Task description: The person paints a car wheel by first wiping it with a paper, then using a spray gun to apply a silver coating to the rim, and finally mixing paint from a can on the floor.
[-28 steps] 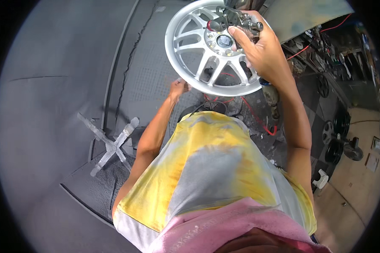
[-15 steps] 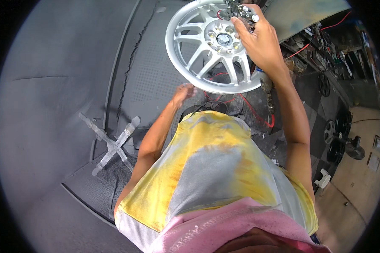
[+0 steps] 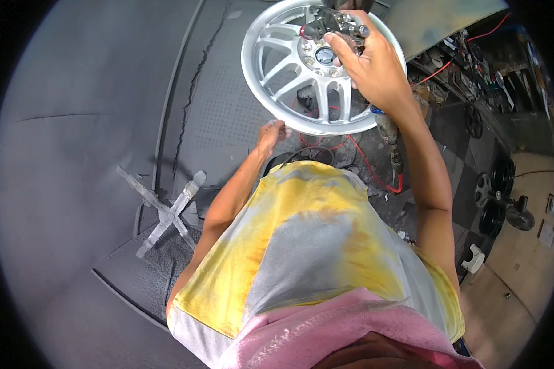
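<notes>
My right hand (image 3: 380, 72) is closed round a dark, paint-smeared spray gun (image 3: 333, 24), held over the hub of a silver alloy wheel (image 3: 314, 128). The gun's lower part and a coupling (image 3: 389, 138) with a red hose (image 3: 380, 179) show below my right wrist. The wheel's open spokes and bolt holes face up towards me; part of its right side is behind my hand. Just at the wheel's near left edge is my left hand (image 3: 272, 136), fingers curled in. Whether they touch the rim or hold something, I cannot tell.
A grey-coated cross-shaped stand (image 3: 167, 214) is at the left, by a grey wall (image 3: 74, 160). The red hose loops over the floor below the wheel. Cluttered shelves (image 3: 468, 67), a fan-like thing (image 3: 518, 216) and a white stool (image 3: 473, 259) stand to the right.
The spray gun has shifted slightly left and down over the hub. The wheel's spokes sit at a different angle, so it has turned. My left hand was blurred by motion and is now sharper.
</notes>
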{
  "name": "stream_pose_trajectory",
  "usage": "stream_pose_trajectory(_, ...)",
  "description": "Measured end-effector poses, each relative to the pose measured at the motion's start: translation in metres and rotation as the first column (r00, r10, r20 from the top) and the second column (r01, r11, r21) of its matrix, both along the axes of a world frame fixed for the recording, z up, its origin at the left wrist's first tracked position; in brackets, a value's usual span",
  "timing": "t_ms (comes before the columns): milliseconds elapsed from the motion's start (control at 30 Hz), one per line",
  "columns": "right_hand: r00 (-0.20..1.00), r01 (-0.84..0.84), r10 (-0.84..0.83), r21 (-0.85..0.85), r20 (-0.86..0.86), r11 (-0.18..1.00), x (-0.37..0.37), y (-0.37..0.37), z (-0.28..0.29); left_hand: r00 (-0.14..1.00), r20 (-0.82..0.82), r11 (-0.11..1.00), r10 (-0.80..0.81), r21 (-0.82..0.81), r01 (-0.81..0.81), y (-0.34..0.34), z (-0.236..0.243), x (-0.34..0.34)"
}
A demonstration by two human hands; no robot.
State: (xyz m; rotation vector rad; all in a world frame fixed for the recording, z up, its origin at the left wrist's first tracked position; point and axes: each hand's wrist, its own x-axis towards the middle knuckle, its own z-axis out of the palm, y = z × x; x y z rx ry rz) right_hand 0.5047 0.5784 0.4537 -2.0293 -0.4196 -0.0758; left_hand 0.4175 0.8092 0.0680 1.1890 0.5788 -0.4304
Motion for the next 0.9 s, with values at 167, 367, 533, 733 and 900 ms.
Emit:
stream_pose_trajectory(167, 0.988, 0.095, -0.086, -0.07, 0.125, 0.993, 0.011, -0.008, -0.009, 0.973, -0.087, 0.976, -0.215, -0.054, 0.211, -0.027, 0.023, -0.013)
stream_pose_trajectory(367, 0.995, 0.044, -0.037, -0.08, 0.091, 0.996, 0.009, 0.0, -0.013, 0.996, -0.019, 0.995, -0.091, 0.027, 0.092, 0.028, -0.015, 0.014)
stream_pose_trajectory(533, 0.986, -0.043, 0.045, 0.018, -0.158, 0.999, -0.011, 0.003, -0.004, 0.991, 0.064, 0.993, 0.119, -0.027, -0.118, 0.045, 0.004, 0.039)
stream_pose_trajectory(733, 1.0, 0.002, -0.002, -0.059, 0.008, 0.998, 0.001, 0.004, -0.009, 0.998, 0.034, 0.999, 0.054, 0.007, -0.054, 0.018, 0.009, 0.019)
stream_pose_trajectory(900, 0.99, 0.08, -0.075, -0.038, 0.122, 0.996, 0.008, 0.002, -0.006, 0.996, -0.041, 0.997, -0.073, -0.041, 0.072, -0.004, 0.012, -0.002)
